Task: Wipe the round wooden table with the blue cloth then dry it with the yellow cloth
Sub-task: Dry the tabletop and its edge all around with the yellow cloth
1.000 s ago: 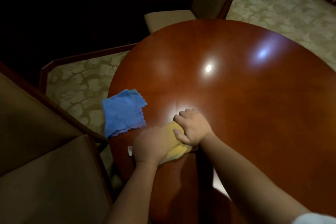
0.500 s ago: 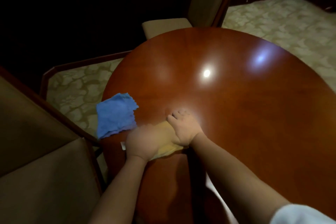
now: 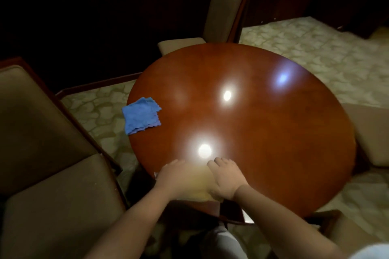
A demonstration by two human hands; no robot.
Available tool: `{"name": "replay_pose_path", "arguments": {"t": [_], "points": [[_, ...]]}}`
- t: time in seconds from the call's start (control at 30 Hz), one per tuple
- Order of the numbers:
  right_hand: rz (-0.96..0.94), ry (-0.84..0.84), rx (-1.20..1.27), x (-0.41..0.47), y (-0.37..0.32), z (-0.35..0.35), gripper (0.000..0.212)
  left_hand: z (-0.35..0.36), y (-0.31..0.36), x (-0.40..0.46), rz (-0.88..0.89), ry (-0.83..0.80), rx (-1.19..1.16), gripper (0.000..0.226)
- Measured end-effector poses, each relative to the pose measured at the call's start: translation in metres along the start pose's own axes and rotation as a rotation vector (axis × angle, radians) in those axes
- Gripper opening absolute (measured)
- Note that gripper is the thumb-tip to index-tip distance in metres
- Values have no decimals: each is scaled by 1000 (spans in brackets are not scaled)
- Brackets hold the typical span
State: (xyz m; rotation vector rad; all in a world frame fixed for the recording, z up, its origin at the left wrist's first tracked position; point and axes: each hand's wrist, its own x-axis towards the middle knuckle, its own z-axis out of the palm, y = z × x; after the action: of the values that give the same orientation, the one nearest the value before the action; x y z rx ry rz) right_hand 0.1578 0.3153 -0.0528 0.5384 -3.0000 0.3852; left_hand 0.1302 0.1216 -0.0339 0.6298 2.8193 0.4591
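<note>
The round wooden table [image 3: 273, 132] is glossy red-brown with bright light reflections. A folded blue cloth [image 3: 142, 114] lies on its left edge, partly overhanging, with neither hand on it. The yellow cloth [image 3: 202, 185] sits at the near edge of the table between my two hands. My left hand [image 3: 175, 176], blurred by motion, covers the cloth's left side and holds it. My right hand [image 3: 227, 176] grips the right side with its fingers curled over the far edge. Most of the yellow cloth is hidden under my hands.
Upholstered chairs ring the table: one at the far side [image 3: 223, 10], a large one at the left [image 3: 42, 153], another seat at the right [image 3: 374, 132]. Patterned carpet [image 3: 315, 48] covers the floor. The back of the room is dark.
Both hands have slid the yellow cloth toward me, from left of the table's middle to its near edge. The view has pulled back and shows the whole table. The blue cloth stays put.
</note>
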Motion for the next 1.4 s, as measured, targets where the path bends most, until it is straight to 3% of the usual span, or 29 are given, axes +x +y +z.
{"name": "replay_pose_path", "arguments": {"t": [0.1, 0.33, 0.43, 0.6, 0.7, 0.8, 0.9, 0.97, 1.0, 1.07, 1.13, 1.17, 1.4], "points": [[36, -46, 3, -19, -10, -3, 42, 0, 8, -16, -75, -92, -53, 31], [82, -216, -49, -49, -28, -19, 72, -6, 15, -39, -356, -231, -270, 36], [35, -249, -74, -61, -34, -21, 74, -7, 15, -44, -416, -299, -394, 17], [-9, -314, -127, -72, -41, -25, 67, 0, 15, -50, -353, -248, -243, 44], [-62, -324, -140, -75, -48, -27, 69, 0, 13, -51, -323, -273, -185, 41], [-72, -321, -22, -84, -61, -26, 70, -4, 2, -53, -327, -368, -313, 38], [-205, -353, 40, -86, -74, -23, 45, -15, -7, -58, -309, -430, -305, 35], [-278, -290, 19, -83, -77, -19, 28, -28, -11, -63, -296, -470, -194, 41], [-293, -240, -4, -79, -77, -19, 28, -37, -14, -64, -301, -487, -163, 44], [-201, -195, -66, -65, -81, -21, 54, -54, -20, -66, -284, -505, -163, 43], [-54, -300, -72, -53, -87, -22, 82, -75, -23, -66, -253, -479, -168, 42], [-16, -340, -52, -48, -91, -21, 84, -85, -24, -67, -240, -462, -182, 40], [180, -300, 231, -5, -113, -48, 34, -128, -38, -76, -284, -177, -413, 33]]}}
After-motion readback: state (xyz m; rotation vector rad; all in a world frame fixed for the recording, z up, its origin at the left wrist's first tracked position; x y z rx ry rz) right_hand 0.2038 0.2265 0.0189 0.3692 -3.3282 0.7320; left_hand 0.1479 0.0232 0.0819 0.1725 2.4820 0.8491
